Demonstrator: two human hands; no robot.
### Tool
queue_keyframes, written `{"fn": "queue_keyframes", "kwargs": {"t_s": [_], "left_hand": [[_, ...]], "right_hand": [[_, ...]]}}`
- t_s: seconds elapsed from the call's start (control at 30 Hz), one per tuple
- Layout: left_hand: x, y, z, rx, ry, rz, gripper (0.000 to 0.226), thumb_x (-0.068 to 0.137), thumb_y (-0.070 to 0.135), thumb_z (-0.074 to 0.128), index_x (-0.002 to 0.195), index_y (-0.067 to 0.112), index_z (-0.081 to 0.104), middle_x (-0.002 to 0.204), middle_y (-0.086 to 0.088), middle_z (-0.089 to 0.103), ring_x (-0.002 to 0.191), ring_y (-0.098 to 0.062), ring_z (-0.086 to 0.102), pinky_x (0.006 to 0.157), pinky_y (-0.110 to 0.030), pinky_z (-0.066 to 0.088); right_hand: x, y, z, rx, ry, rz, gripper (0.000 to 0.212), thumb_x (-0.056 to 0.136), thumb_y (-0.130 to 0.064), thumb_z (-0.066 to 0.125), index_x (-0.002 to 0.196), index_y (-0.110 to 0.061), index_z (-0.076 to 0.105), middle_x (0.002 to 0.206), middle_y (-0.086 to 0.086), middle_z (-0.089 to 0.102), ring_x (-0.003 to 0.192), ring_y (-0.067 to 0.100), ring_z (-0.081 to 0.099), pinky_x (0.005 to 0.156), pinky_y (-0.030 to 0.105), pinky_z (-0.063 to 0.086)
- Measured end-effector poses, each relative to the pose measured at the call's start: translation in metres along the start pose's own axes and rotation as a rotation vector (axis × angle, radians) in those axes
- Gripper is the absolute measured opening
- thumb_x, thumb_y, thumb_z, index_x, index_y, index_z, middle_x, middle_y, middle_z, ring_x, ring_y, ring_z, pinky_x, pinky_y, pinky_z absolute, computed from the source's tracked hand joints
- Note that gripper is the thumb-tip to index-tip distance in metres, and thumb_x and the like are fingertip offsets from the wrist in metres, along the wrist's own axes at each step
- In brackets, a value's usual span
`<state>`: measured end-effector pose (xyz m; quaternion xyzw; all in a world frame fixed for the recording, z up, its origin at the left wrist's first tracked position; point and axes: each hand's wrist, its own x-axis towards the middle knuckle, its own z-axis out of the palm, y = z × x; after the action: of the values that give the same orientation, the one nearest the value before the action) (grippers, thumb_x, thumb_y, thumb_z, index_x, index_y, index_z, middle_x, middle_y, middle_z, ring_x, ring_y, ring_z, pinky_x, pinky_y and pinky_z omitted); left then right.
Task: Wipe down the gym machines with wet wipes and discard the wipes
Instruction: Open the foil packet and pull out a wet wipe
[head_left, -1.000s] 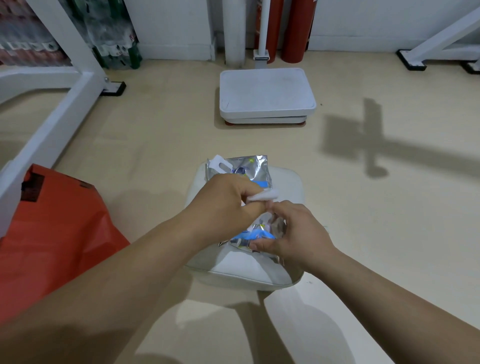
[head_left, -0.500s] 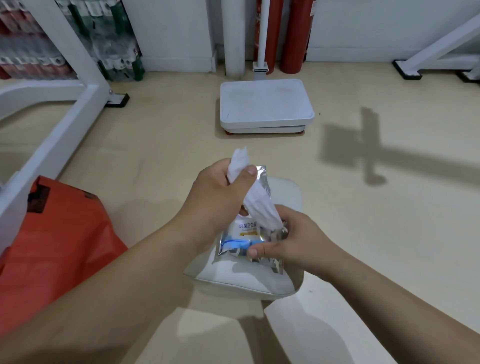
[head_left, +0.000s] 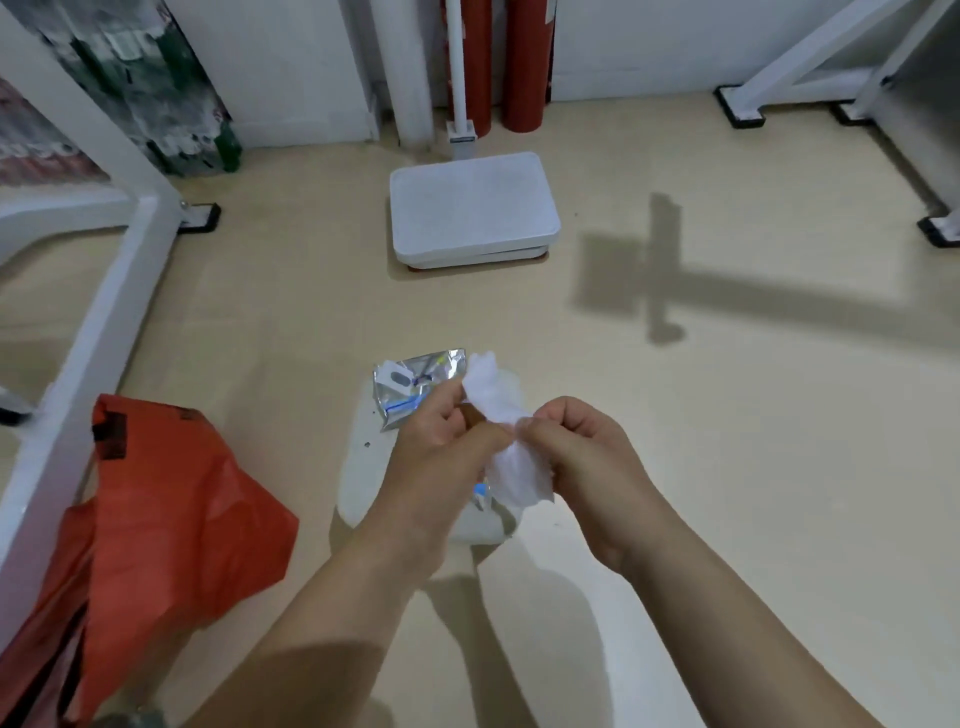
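L hand (head_left: 441, 441) + R hand (head_left: 582, 447) both pinching bunched wipe (head_left: 511, 462), mid frame. Yank too hard = prob tears, or slips onto floor (head_left: 701, 467).

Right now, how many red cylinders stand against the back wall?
2. The left red cylinder stands partly behind the white scale pole; the right red cylinder stands beside it. Both tops are cut off; others may be hidden out of frame.

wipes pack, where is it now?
Head view, centre: the foil wipes pack lies on the white seat pad, partly hidden under the left hand and the wipe, right of the red bag.
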<state>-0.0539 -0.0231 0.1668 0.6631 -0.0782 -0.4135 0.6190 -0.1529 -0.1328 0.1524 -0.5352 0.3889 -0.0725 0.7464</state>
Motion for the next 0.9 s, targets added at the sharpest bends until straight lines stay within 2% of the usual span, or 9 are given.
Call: {"fn": "queue_keyframes", "kwargs": {"t_s": [0.13, 0.2, 0.27, 0.37, 0.43, 0.53, 0.67, 0.8, 0.9], "left_hand": [[-0.052, 0.071, 0.040, 0.157, 0.014, -0.023, 0.057, 0.088, -0.001, 0.068, 0.129, 0.038, 0.056, 0.100, 0.001, 0.071, 0.080, -0.008, 0.071, 0.065, -0.014, 0.052], [-0.079, 0.113, 0.058, 0.219, 0.030, 0.002, 0.059, 0.087, 0.007, 0.073, 0.130, 0.044, 0.054, 0.105, 0.003, 0.067, 0.086, -0.016, 0.072, 0.070, -0.023, 0.057], [-0.110, 0.156, 0.076, 0.237, 0.040, 0.029, 0.050, 0.087, 0.013, 0.075, 0.120, 0.046, 0.058, 0.105, 0.006, 0.066, 0.081, -0.019, 0.072, 0.070, -0.033, 0.060], [-0.154, 0.221, 0.098, 0.317, 0.073, 0.103, 0.023, 0.087, 0.021, 0.076, 0.098, 0.038, 0.063, 0.080, 0.013, 0.063, 0.055, -0.015, 0.056, 0.050, -0.021, 0.045], [-0.182, 0.262, 0.109, 0.374, 0.090, 0.144, 0.011, 0.089, 0.026, 0.076, 0.091, 0.032, 0.066, 0.062, 0.012, 0.054, 0.049, -0.010, 0.044, 0.047, -0.016, 0.036], [-0.228, 0.321, 0.117, 0.416, 0.100, 0.199, 0.008, 0.089, 0.023, 0.074, 0.083, 0.026, 0.071, 0.063, 0.013, 0.061, 0.054, -0.004, 0.051, 0.051, -0.012, 0.038], [-0.286, 0.384, 0.118, 0.415, 0.087, 0.185, 0.016, 0.087, 0.013, 0.071, 0.075, 0.021, 0.077, 0.081, 0.013, 0.074, 0.084, 0.002, 0.067, 0.072, -0.009, 0.045], [-0.343, 0.422, 0.109, 0.355, 0.172, 0.136, 0.019, 0.088, 0.014, 0.069, 0.074, 0.023, 0.078, 0.078, 0.008, 0.075, 0.073, -0.006, 0.067, 0.060, -0.014, 0.049], [-0.386, 0.428, 0.105, 0.341, 0.221, 0.179, 0.011, 0.088, 0.019, 0.075, 0.082, 0.027, 0.078, 0.091, 0.013, 0.074, 0.073, -0.005, 0.066, 0.061, -0.013, 0.048]], "right_hand": [[-0.072, -0.055, -0.010, 0.132, 0.115, 0.084, 0.020, 0.091, -0.019, 0.067, 0.079, -0.014, 0.053, 0.077, 0.007, 0.049, 0.076, 0.024, 0.043, 0.062, 0.033, 0.033], [-0.105, -0.095, -0.012, 0.128, 0.156, 0.092, 0.022, 0.096, -0.017, 0.064, 0.078, -0.017, 0.052, 0.079, 0.007, 0.052, 0.077, 0.024, 0.046, 0.063, 0.034, 0.034], [-0.137, -0.144, -0.014, 0.094, 0.193, 0.073, 0.021, 0.095, -0.015, 0.063, 0.077, -0.018, 0.053, 0.082, 0.005, 0.056, 0.078, 0.023, 0.051, 0.066, 0.033, 0.036], [-0.187, -0.224, -0.014, 0.036, 0.234, 0.021, 0.016, 0.088, -0.020, 0.067, 0.077, -0.019, 0.056, 0.081, 0.002, 0.054, 0.077, 0.019, 0.049, 0.063, 0.031, 0.034], [-0.222, -0.276, -0.011, -0.006, 0.230, -0.005, 0.015, 0.081, -0.028, 0.068, 0.075, -0.021, 0.056, 0.078, 0.001, 0.053, 0.075, 0.018, 0.048, 0.063, 0.031, 0.033], [-0.271, -0.337, -0.006, -0.080, 0.205, -0.026, 0.021, 0.092, -0.021, 0.068, 0.076, -0.019, 0.055, 0.074, 0.001, 0.057, 0.071, 0.015, 0.052, 0.067, 0.031, 0.037], [-0.328, -0.396, -0.002, -0.220, 0.113, -0.048, 0.021, 0.097, -0.013, 0.061, 0.081, -0.011, 0.048, 0.071, 0.003, 0.054, 0.063, 0.014, 0.046, 0.055, 0.026, 0.032], [-0.377, -0.432, 0.003, -0.306, 0.001, -0.108, 0.021, 0.095, -0.011, 0.059, 0.077, -0.012, 0.047, 0.069, -0.002, 0.051, 0.062, 0.014, 0.044, 0.052, 0.025, 0.032], [-0.402, -0.443, 0.014, -0.272, -0.091, -0.127, 0.019, 0.095, -0.013, 0.063, 0.079, -0.011, 0.052, 0.075, -0.001, 0.056, 0.068, 0.016, 0.051, 0.059, 0.028, 0.036]]}}
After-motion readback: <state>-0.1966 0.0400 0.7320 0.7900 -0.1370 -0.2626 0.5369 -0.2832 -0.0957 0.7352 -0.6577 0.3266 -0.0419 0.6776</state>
